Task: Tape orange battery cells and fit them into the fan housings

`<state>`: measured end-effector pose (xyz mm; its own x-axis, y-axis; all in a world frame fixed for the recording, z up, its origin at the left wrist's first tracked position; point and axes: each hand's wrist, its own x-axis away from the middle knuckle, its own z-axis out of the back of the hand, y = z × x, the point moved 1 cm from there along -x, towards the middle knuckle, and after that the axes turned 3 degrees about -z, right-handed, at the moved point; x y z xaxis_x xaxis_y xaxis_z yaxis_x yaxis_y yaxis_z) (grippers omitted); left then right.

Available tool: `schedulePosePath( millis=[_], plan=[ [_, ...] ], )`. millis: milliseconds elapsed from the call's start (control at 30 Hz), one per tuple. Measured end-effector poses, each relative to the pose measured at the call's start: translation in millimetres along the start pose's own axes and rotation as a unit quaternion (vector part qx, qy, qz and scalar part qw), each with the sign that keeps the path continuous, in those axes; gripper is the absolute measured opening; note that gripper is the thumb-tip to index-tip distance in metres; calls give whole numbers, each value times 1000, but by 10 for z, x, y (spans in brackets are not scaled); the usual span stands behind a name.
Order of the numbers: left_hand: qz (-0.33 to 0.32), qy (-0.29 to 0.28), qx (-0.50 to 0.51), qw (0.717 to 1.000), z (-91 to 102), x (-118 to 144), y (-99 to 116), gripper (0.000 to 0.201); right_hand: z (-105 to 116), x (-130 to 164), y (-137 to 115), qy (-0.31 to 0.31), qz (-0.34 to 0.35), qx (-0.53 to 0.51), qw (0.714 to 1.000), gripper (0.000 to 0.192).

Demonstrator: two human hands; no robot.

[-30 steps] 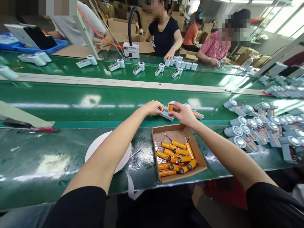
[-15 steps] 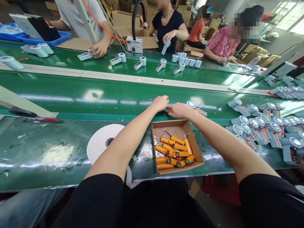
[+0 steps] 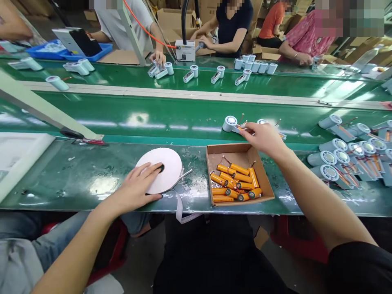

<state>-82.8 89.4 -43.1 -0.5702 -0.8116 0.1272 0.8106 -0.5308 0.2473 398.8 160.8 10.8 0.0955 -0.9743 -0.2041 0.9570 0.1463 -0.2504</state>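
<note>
My left hand (image 3: 139,185) lies on a white roll of tape (image 3: 170,163) with a dark core hole. Its fingers are spread flat over the roll and its thumb is near the lower rim. My right hand (image 3: 263,136) reaches over the green belt, fingers closed on the handle end of a light-blue handheld fan body (image 3: 230,123) with thin wires. A second similar body (image 3: 261,121) is partly hidden behind this hand. Just below stands a cardboard tray (image 3: 269,192) holding several orange wired battery cells (image 3: 239,168).
Many more light-blue fan bodies (image 3: 329,157) crowd the right side. Across the belt, co-workers' hands (image 3: 157,57) handle similar pieces beside a small white machine (image 3: 185,50). A slanted metal post (image 3: 45,102) and a white foam tray (image 3: 21,159) stand at left. A tape strip (image 3: 180,210) hangs over the front edge.
My left hand has left the belt beside my right hand and come down left onto the tape roll. My right hand stays at the fan body. The view has shifted a little.
</note>
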Motion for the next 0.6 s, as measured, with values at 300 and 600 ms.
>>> schedulePosePath(
  millis=[300,600],
  plan=[
    [68,206,55,975,-76,39,514,79,-207,577,-423,-284,126,123,943,15],
    [10,270,105,957,-121,2,1124,74,10,830,-328,-68,42,-376,923,24]
  ],
)
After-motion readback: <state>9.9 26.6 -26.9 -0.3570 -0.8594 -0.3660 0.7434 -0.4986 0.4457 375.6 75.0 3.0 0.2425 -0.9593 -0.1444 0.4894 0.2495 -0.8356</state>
